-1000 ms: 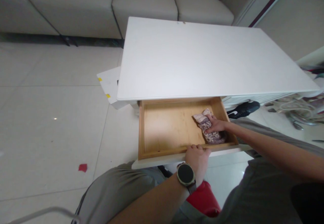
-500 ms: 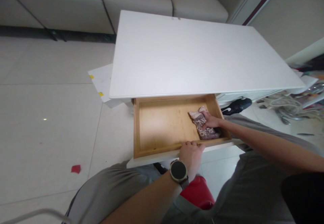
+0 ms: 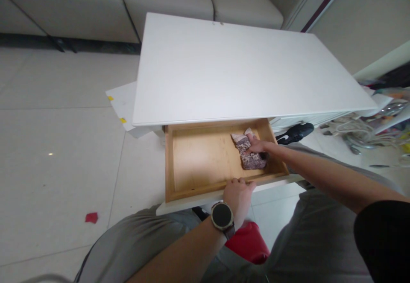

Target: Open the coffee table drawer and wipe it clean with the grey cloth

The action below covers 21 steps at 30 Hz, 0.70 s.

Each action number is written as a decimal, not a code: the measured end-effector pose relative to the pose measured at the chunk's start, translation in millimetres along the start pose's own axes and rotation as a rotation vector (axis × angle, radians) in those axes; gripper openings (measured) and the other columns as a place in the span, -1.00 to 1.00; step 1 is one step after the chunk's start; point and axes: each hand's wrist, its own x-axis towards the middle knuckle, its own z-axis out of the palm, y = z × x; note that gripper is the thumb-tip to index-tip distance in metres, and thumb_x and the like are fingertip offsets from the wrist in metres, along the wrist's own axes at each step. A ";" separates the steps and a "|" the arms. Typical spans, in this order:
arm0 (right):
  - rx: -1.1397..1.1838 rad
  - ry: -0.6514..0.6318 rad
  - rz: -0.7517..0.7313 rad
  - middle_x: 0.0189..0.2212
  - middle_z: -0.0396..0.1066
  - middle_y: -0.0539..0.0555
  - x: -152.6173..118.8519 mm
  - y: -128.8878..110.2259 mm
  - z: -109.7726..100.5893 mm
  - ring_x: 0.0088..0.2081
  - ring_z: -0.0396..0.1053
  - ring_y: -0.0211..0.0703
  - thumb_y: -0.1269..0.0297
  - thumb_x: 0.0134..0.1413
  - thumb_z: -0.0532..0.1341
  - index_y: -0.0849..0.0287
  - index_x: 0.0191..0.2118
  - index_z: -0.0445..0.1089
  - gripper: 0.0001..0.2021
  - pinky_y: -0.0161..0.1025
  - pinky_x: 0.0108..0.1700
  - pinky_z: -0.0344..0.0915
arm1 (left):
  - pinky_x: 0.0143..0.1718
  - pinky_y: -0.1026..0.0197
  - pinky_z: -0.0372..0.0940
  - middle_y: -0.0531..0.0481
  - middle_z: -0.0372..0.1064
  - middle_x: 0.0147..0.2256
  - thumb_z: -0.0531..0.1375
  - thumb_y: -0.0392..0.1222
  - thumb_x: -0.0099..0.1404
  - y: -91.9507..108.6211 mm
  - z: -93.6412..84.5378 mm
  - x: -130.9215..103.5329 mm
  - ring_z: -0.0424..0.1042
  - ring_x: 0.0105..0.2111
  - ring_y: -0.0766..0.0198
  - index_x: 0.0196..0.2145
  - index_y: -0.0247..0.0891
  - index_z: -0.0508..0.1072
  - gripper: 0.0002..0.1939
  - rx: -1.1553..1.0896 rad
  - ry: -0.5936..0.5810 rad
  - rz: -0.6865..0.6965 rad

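Note:
A wooden drawer (image 3: pixel 198 159) is pulled out from the front of a white table (image 3: pixel 243 69). My left hand (image 3: pixel 238 195), with a watch on the wrist, is closed over the drawer's front edge. Inside the drawer, toward its right end, my right hand (image 3: pixel 256 145) grips a patterned brown-and-white cloth (image 3: pixel 253 160) against the drawer bottom. The cloth is bunched, and part of it is hidden under the fingers.
A grey sofa (image 3: pixel 169 1) stands behind the table. A black shoe (image 3: pixel 296 133) and tangled cables (image 3: pixel 355 131) lie to the right. Below the drawer is a red object (image 3: pixel 250 242). A white board (image 3: pixel 123 103) juts out at left, and a red scrap (image 3: pixel 91 217) lies on the floor.
My right hand has moved the cloth a little left and away from me inside the drawer. My left hand stays on the drawer front. The whole view has shifted slightly.

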 end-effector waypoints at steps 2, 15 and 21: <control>-0.017 -0.083 0.041 0.27 0.17 0.45 -4.1 -9.4 2.7 0.17 0.37 0.27 -0.09 -0.34 0.49 0.25 0.38 -0.01 0.17 -0.04 0.14 0.35 | -0.14 0.08 0.38 -0.21 0.48 -0.12 -0.03 -0.32 0.47 0.8 0.2 -0.1 0.49 -0.09 0.06 0.07 -0.18 0.45 -0.64 0.003 -0.002 -0.001; 0.017 -0.208 -0.083 0.44 -0.25 0.58 -23.8 -98.7 51.8 0.26 0.28 0.38 -0.21 -0.36 0.48 0.25 0.50 -0.35 0.43 0.08 0.17 0.34 | -0.14 -0.06 0.37 -0.30 0.51 -0.08 -0.08 -0.35 0.45 6.3 8.3 3.7 0.49 -0.08 -0.09 0.10 -0.21 0.48 -0.56 -0.019 0.018 -0.052; -0.044 -0.170 -0.288 0.44 -0.12 0.42 -11.5 -162.9 68.0 0.17 0.41 0.27 -0.14 -0.42 0.53 0.06 0.49 -0.25 0.39 -0.01 0.11 0.40 | -0.15 -0.04 0.35 -0.28 0.51 -0.07 -0.07 -0.35 0.46 10.1 6.6 3.5 0.50 -0.09 -0.06 0.06 -0.22 0.47 -0.60 -0.009 0.039 -0.073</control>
